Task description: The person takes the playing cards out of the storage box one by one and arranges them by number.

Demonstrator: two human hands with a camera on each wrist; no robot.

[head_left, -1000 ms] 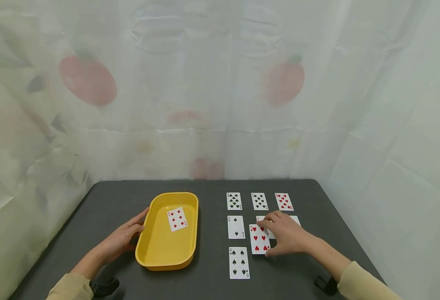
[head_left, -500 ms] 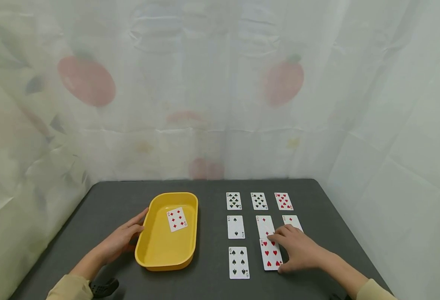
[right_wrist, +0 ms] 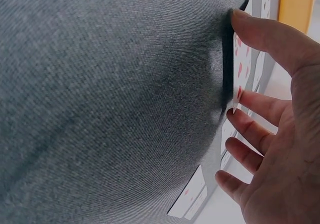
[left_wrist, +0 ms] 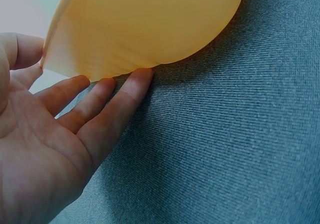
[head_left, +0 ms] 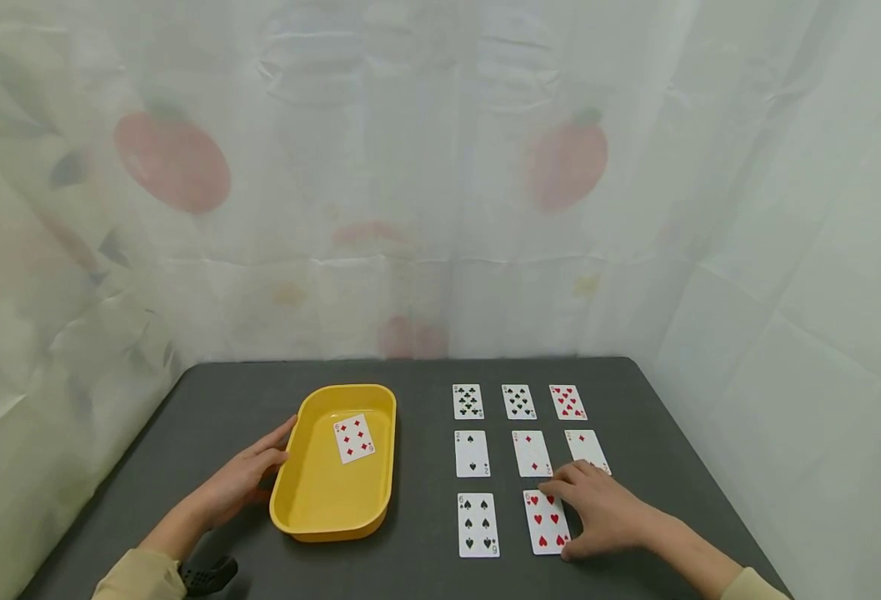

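Red-hearts playing card [head_left: 548,522] lying flat, long axis toward the dark grey table's [head_left: 410,575] near edge, under right hand's [head_left: 603,514] straight fingertips; left hand [head_left: 239,478] open against yellow plastic tray [head_left: 299,500].

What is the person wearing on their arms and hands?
Both hands are bare: the left hand and the right hand have no gloves or rings in view. Beige long sleeves cover the arms. A black strap-like thing sits by the left wrist.

A six of hearts card [head_left: 548,522] lies face up on the dark table, lowest of the middle column, beside the six of spades.
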